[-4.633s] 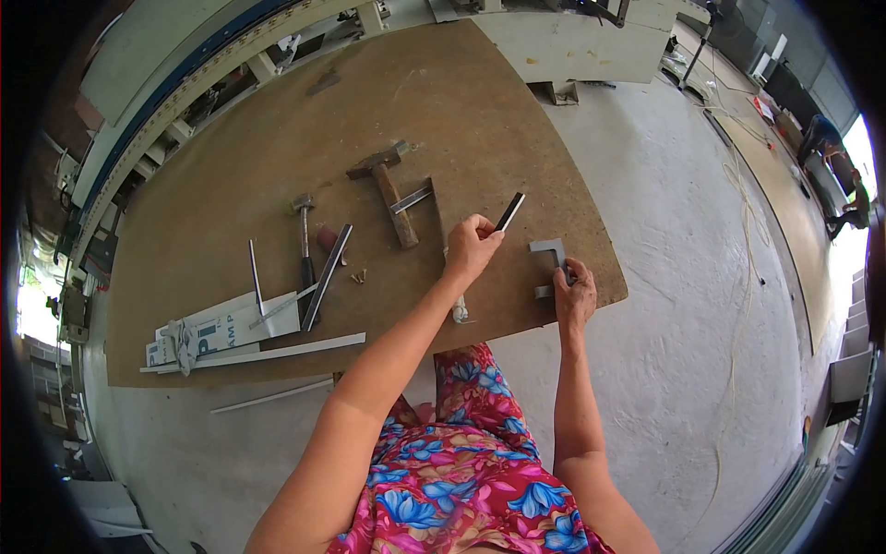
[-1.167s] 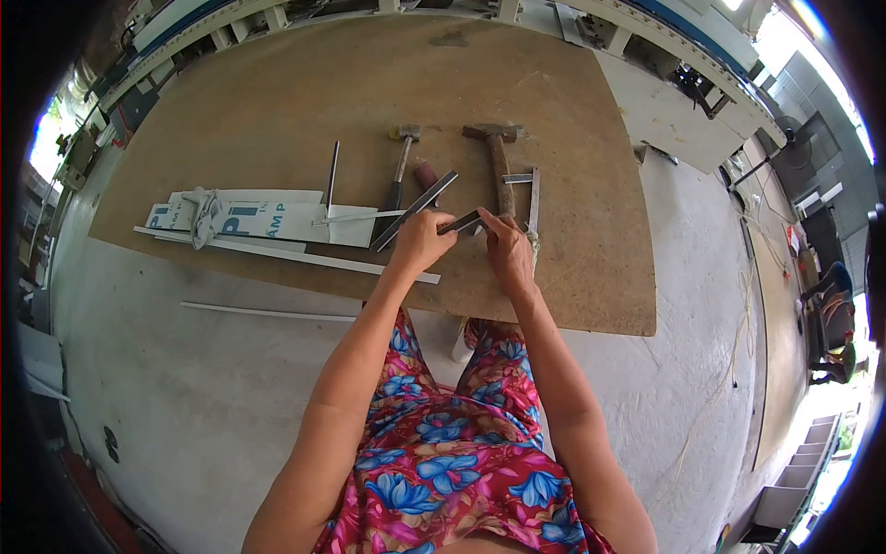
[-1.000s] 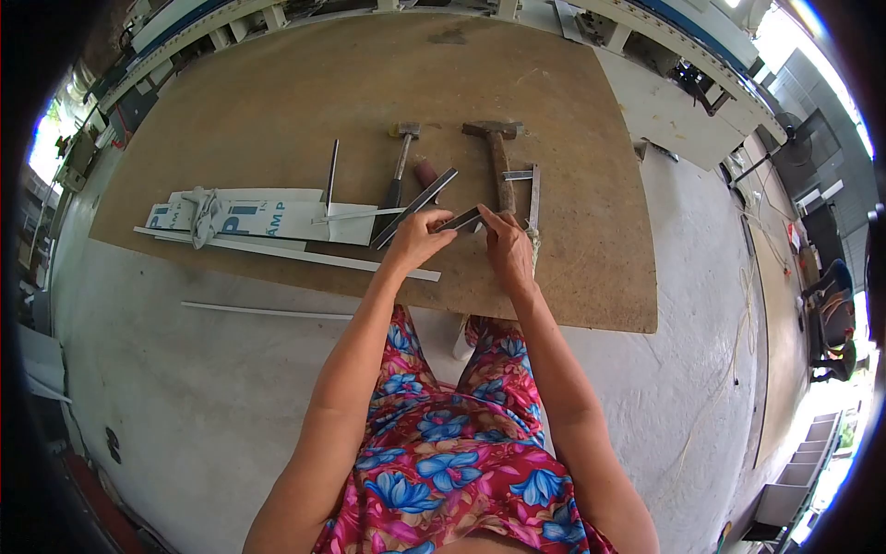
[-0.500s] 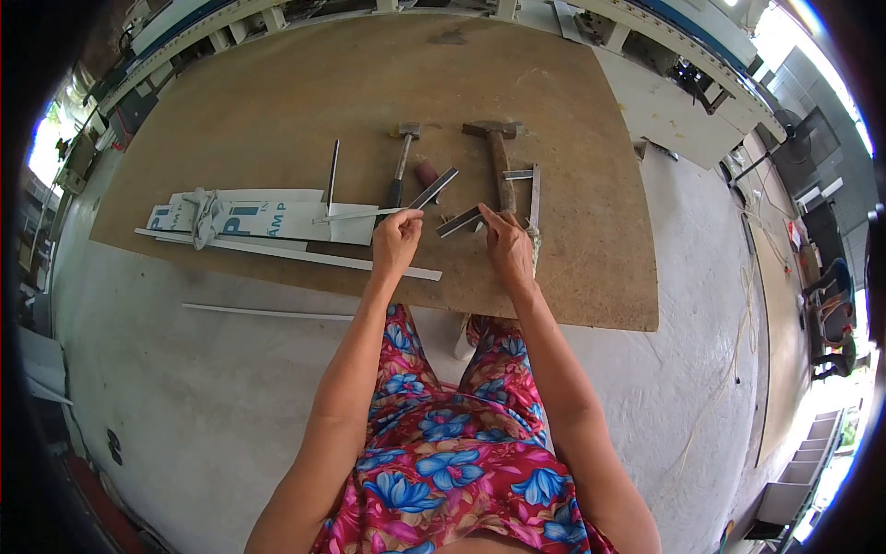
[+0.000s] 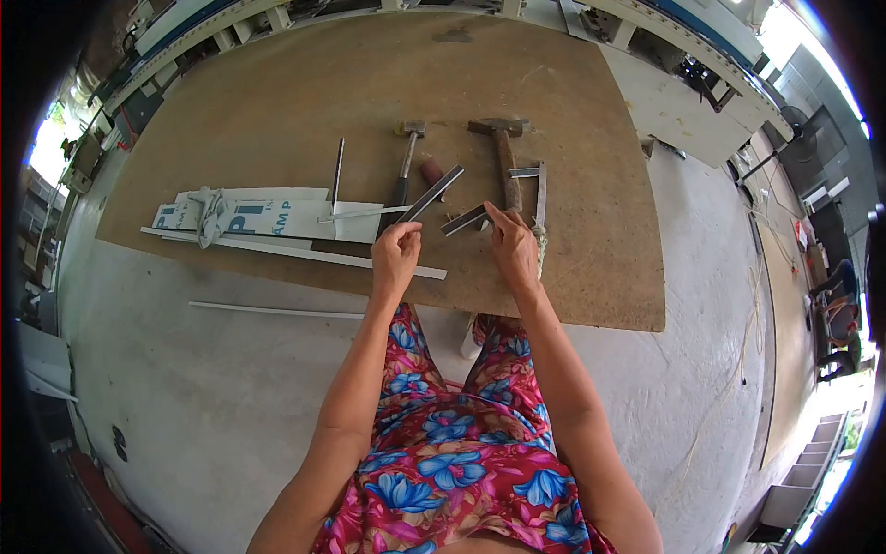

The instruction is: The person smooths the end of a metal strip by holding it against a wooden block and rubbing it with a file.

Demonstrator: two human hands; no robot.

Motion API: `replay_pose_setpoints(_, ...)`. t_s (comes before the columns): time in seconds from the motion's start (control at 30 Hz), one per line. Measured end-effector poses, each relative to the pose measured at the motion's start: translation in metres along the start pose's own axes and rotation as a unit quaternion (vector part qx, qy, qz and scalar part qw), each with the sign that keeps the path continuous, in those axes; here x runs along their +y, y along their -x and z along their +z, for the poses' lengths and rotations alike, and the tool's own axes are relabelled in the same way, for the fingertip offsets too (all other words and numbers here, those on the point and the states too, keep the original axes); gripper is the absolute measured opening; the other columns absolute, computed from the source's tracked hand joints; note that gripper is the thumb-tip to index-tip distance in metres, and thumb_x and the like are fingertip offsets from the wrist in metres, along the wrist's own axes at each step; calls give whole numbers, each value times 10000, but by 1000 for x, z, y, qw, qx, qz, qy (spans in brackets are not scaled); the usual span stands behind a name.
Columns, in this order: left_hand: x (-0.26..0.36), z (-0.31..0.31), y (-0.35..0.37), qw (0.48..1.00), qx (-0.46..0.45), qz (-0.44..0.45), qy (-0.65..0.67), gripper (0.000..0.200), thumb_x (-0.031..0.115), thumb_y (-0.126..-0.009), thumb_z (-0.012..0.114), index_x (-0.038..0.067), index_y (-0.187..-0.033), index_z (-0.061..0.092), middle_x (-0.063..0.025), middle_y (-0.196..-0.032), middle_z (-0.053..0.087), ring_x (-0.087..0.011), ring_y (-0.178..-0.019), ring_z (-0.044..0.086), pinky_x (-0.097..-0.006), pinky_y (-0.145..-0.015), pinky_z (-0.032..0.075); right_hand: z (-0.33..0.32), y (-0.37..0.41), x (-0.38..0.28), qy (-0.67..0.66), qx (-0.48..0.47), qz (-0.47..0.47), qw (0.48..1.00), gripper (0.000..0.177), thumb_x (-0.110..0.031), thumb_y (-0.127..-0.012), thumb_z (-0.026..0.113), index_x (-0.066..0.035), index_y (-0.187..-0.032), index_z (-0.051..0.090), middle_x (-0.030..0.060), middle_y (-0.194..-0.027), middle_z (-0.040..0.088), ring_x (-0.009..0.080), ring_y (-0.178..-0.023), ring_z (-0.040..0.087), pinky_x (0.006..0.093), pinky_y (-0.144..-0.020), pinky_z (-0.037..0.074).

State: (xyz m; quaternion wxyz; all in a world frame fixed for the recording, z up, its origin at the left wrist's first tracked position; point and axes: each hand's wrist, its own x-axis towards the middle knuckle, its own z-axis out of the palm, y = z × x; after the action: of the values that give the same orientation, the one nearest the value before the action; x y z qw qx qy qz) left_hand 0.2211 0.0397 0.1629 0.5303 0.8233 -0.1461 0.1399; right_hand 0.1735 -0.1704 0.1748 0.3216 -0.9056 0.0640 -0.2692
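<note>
My left hand (image 5: 397,258) has its fingers closed at the lower end of a narrow dark strip with pale edges (image 5: 432,193), which slants up to the right. A thin white strip (image 5: 362,215) lies just beyond that hand, over printed white sheeting (image 5: 277,218). My right hand (image 5: 514,247) is closed at the right end of a shorter dark strip (image 5: 464,220), index finger along the top; the exact grip is partly hidden. Just past it are a wooden-handled hammer (image 5: 505,157) and a metal square-shaped frame tool (image 5: 541,194) with wrapping on its lower end.
On the brown board table (image 5: 572,277) lie a smaller hammer (image 5: 406,162), a dark red cylinder (image 5: 431,172), an upright-looking dark rod (image 5: 339,171), a crumpled grey cloth (image 5: 212,217) and a long white strip (image 5: 351,261). Another strip (image 5: 268,308) is on the floor. Machinery borders the far side.
The white strip crossed my left fingers earlier; now it ends beyond them, and more of the dark strip shows. My right hand stays nearly where it was. The whole view has shifted slightly.
</note>
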Motion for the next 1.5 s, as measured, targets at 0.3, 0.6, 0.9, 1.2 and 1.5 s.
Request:
replay_pose_setpoints(0.3,-2,-5,8,999,13,24,-25,154,45,-834,647,42,-984,683,-110,-840,676,-211,-671,631,-318,-638,503,0,0,1,-12,-1,1,1000,355,-31,-897,539,-158,-1205,663,122,-1014,661,325,-908,653,398,-755,509)
replay_pose_setpoints(0.6,-5,-22,11,985,87,20,-147,166,42,-812,667,73,-975,674,-83,-858,622,-227,-689,638,-348,-640,507,0,0,1,-8,-5,-1,1000,371,-14,-892,542,-158,-1213,658,123,-1018,657,322,-914,650,393,-763,506)
replay_pose_setpoints(0.9,-19,-24,19,982,71,-1,-177,233,54,-794,701,87,-1023,681,-75,-928,621,-197,-670,601,-338,-649,493,0,1,-2,-4,-11,7,1000,378,-11,-861,525,-127,-1194,663,141,-1017,663,324,-948,636,406,-796,510)
replay_pose_setpoints(1.2,-13,-21,22,990,60,-14,-127,209,64,-800,685,84,-1008,679,-89,-917,623,-259,-729,613,-356,-674,493,2,2,1,-10,5,-15,1000,371,-21,-878,551,-156,-1207,660,147,-1020,660,340,-904,651,403,-763,508)
replay_pose_setpoints(1.5,13,1,31,997,9,52,-53,207,73,-807,682,82,-1013,675,-80,-898,620,-243,-732,587,-350,-662,488,-9,-1,-7,-39,-22,15,999,381,-20,-844,547,-106,-1199,657,188,-962,649,365,-885,634,418,-771,498)
